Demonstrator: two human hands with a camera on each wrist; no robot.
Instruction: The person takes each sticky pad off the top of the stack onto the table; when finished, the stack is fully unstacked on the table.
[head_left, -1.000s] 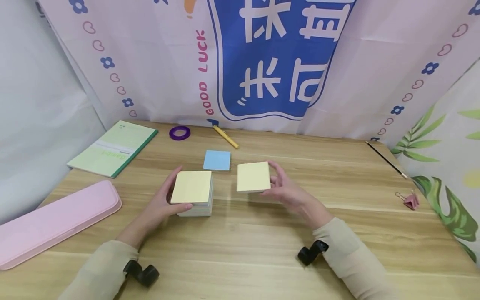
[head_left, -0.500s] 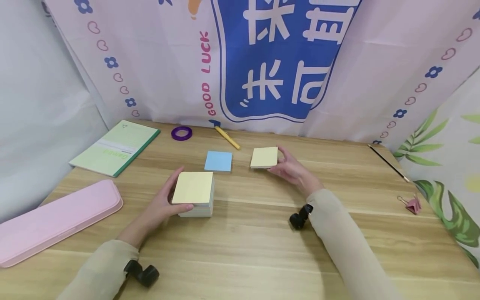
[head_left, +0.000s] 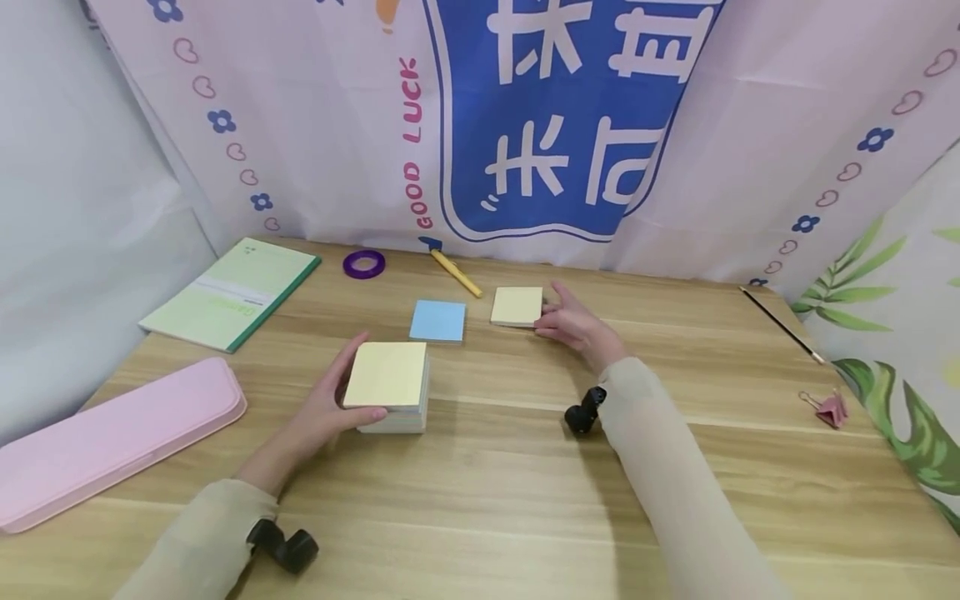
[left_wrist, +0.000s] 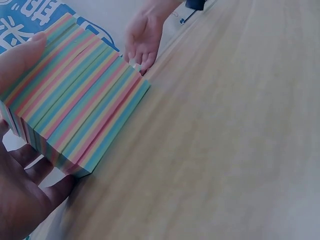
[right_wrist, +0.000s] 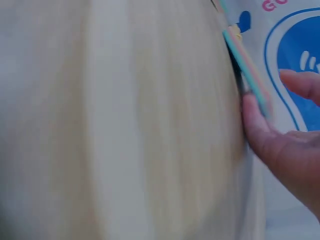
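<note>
My left hand (head_left: pixel 318 408) grips a tall stack of sticky notes (head_left: pixel 386 375), thumb along the near side and fingers at the far left. In the left wrist view the stack (left_wrist: pixel 75 95) shows pink, yellow, green and blue layers. Farther back, a thinner yellow-topped sticky note pad (head_left: pixel 517 306) lies right of a blue sticky note pad (head_left: pixel 438 321). My right hand (head_left: pixel 573 323) is at its right edge, with loosely spread fingers. In the right wrist view the thumb (right_wrist: pixel 257 117) meets the edge of the pad (right_wrist: pixel 247 70), while another finger stands off it.
On the left lie a pink pencil case (head_left: pixel 120 442) and a green notebook (head_left: pixel 236 292). A purple tape roll (head_left: pixel 364 264) and a yellow pen (head_left: pixel 456 273) lie at the back. To the right are a thin black stick (head_left: pixel 780 323) and a pink binder clip (head_left: pixel 830 409).
My right hand has carried the thinner yellow-topped pad back to beside the blue one, and its fingers have loosened from it. The left hand has stayed on the stack.
</note>
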